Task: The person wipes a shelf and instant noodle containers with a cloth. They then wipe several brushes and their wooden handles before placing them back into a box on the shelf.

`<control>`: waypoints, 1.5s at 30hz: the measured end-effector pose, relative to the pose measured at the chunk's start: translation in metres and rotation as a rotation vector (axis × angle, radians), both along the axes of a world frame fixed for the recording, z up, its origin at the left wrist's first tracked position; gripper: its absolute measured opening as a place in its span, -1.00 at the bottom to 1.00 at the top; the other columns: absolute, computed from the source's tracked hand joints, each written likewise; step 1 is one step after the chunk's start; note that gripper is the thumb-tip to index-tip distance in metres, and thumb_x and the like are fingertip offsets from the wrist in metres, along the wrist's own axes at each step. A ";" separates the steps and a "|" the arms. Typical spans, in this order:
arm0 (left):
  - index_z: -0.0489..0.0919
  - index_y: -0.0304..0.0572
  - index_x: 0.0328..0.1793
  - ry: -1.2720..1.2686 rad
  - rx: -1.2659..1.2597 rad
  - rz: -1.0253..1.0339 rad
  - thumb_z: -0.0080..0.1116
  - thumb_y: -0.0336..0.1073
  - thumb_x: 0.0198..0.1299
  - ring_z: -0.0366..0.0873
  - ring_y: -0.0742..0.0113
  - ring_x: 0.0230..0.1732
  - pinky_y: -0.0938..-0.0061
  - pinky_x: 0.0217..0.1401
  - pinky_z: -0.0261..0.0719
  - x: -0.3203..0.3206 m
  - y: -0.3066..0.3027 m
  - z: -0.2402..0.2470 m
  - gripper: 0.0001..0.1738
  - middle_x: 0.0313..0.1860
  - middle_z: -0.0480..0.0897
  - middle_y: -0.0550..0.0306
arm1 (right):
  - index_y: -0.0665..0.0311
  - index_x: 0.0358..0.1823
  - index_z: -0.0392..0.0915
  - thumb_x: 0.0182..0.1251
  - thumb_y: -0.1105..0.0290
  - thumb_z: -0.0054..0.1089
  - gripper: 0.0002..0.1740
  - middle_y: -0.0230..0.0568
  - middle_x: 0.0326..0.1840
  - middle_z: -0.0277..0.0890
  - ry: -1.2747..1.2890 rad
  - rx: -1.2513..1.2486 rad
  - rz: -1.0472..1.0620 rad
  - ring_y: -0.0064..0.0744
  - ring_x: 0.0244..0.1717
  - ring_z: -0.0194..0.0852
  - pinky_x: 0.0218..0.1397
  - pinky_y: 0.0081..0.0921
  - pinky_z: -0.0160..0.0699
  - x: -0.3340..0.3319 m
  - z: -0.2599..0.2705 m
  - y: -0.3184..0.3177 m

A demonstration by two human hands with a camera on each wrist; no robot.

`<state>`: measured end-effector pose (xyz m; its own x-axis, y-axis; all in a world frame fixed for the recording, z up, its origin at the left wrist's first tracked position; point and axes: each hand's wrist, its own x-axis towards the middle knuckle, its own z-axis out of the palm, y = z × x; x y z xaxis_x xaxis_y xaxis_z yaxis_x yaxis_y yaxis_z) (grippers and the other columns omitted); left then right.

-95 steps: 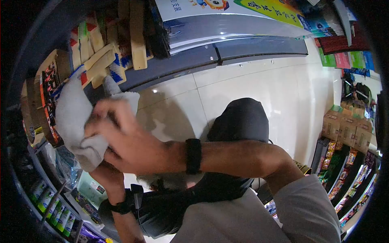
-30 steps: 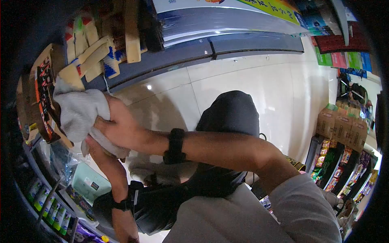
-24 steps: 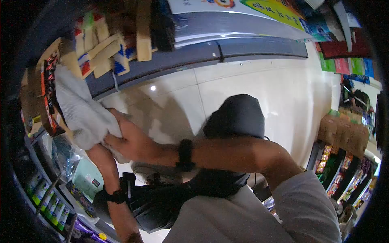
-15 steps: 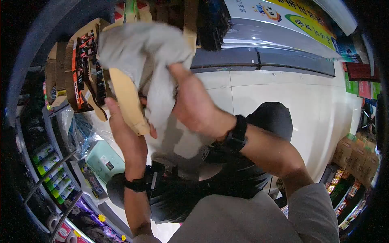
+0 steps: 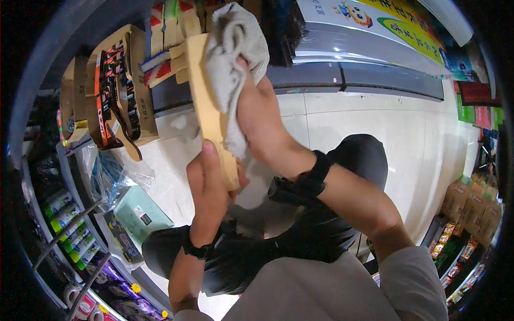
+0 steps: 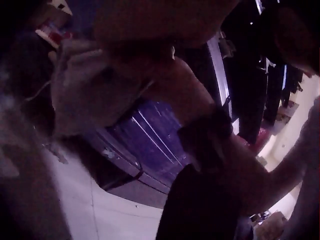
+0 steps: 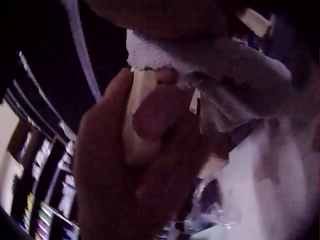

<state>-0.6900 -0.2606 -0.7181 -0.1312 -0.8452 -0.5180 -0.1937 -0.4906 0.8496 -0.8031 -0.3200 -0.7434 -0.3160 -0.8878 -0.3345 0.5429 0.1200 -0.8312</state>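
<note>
Right now the wooden board [image 5: 208, 109] sits mid-frame in the head view. Its long axis runs near-to-far, w/ the far end leaning a little left. 2 hands are on it, 1 at each end. The left hand [image 5: 210, 184] grips the near end, fingers wrapped round the edge. The right wrist view shows its thumb [image 7: 152, 112] laid on the pale wood. The right hand [image 5: 256, 104] is at the far end, on the board's right side. Its fingers are bunched into a grey cloth [image 5: 235, 45] that presses vs. the wood and drapes over its top. So the cloth lies far and a bit right of the left hand, straight along the board's length. Only a short bare stretch of wood shows btw. the 2 hands. The left wrist view is dark & blurred; only the cloth and the right forearm can be made out. Off to the left, a cardboard display box [image 5: 115, 85] of black-and-orange items stands apart from the board.
</note>
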 end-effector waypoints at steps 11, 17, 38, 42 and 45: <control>0.26 -0.17 0.44 0.267 -0.087 0.540 -0.41 0.29 0.44 0.45 0.24 0.20 0.41 0.30 0.36 0.060 -0.049 -0.028 -0.25 0.23 0.48 0.07 | 0.34 0.24 0.36 -0.01 0.52 0.21 -0.34 0.15 0.11 0.21 0.980 -0.416 0.562 0.19 0.06 0.36 0.19 -0.16 0.41 0.040 -0.013 0.076; 0.32 -0.27 0.38 0.007 -0.004 0.389 -0.48 0.26 0.46 0.44 0.21 0.19 0.37 0.32 0.31 0.037 -0.031 -0.016 -0.23 0.16 0.51 0.06 | 0.32 0.21 0.43 -0.09 0.64 0.17 -0.34 0.08 0.07 0.25 0.773 -0.352 0.283 0.11 0.05 0.39 0.11 -0.18 0.47 0.013 -0.008 0.030; 0.51 -0.31 -0.04 -0.351 -0.379 0.030 -0.43 0.06 0.49 0.53 0.24 -0.43 0.39 -0.35 0.47 0.046 -0.036 -0.047 -0.41 -0.44 0.57 0.06 | 0.43 0.13 0.40 0.30 0.25 0.15 -0.53 0.13 0.02 0.32 0.635 -0.280 0.450 0.13 0.05 0.36 0.15 -0.17 0.39 0.018 -0.007 0.044; 0.39 -0.31 0.27 -0.389 -0.592 0.017 -0.34 -0.15 0.48 0.51 0.18 -0.04 0.40 0.09 0.43 0.048 -0.039 -0.034 -0.54 -0.02 0.56 -0.02 | 0.45 0.09 0.39 0.30 0.34 0.20 -0.58 0.05 -0.08 0.29 0.742 -0.304 0.423 0.01 -0.06 0.32 0.04 -0.29 0.35 0.027 -0.003 0.047; 0.26 -0.28 0.40 -0.325 -0.512 0.171 -0.33 -0.12 0.50 0.45 0.23 0.16 0.41 0.26 0.35 0.033 -0.029 -0.031 -0.50 0.28 0.43 0.03 | 0.35 0.22 0.34 0.24 0.33 0.20 -0.47 0.09 -0.01 0.26 0.826 -0.324 0.437 0.10 -0.04 0.37 0.01 -0.21 0.44 0.031 -0.003 0.054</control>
